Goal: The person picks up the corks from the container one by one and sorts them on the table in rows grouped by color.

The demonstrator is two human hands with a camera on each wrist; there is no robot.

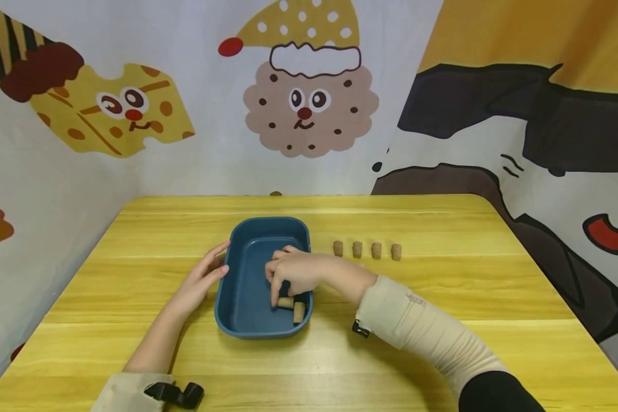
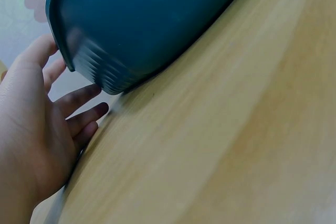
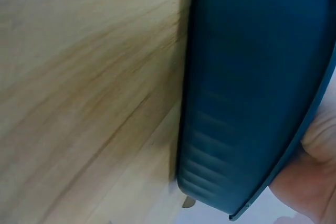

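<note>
A deep blue plastic tray (image 1: 252,317) sits on the table. My left hand (image 1: 198,280) is at its left side, thumb and fingertips right at the rim; the left wrist view shows this hand (image 2: 42,119) with loosely bent fingers by the tray's ribbed outer wall (image 2: 152,19). My right hand (image 1: 298,272) reaches over the right rim into the tray. Its index finger points down to the end of a lying cork (image 1: 286,302), with the thumb close above. Another cork (image 1: 298,313) is beside it in the near right corner. The right wrist view has the tray's wall (image 3: 247,87) hiding the fingers.
Several corks stand in a row on the table to the right of the tray, from the leftmost cork (image 1: 338,248) to the rightmost cork (image 1: 396,252). The wooden table (image 1: 371,366) meets a cartoon-printed curtain (image 1: 195,171) at the back.
</note>
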